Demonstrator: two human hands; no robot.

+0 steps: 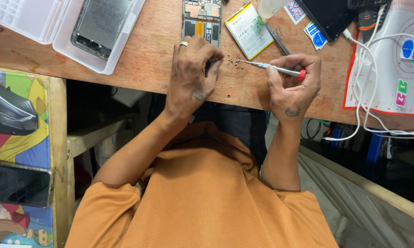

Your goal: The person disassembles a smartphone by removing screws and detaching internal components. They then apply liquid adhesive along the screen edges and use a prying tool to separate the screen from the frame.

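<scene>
The right hand [293,85] is curled around a slim screwdriver [271,68], thumb and fingers pinching its silver shaft near the red end cap. The wrist is bent back, knuckles toward the camera, and the forearm rises from below to the bench edge. The tool lies almost flat, pointing left, its tip at a small cluster of screws [235,64] scattered on the wooden bench [147,59].

The left hand [193,73] rests palm down on the bench just left of the screws, fingers bunched and bent over a small dark part [211,64]; how firmly it grips that part cannot be told, since the fingers hide most of it. A ring shows on one finger. The left forearm comes up at a slant from the orange shirt [202,193].

Just beyond the left fingers lies an opened phone [201,20], its boards exposed. Beside it, to the right, sits a white battery [249,30], with tweezers [277,40] along its right edge. Farther left, a clear plastic tray [74,46] holds a grey phone panel [101,23]. To the far right, white cables [367,92] trail across a red-edged work mat [399,69].
</scene>
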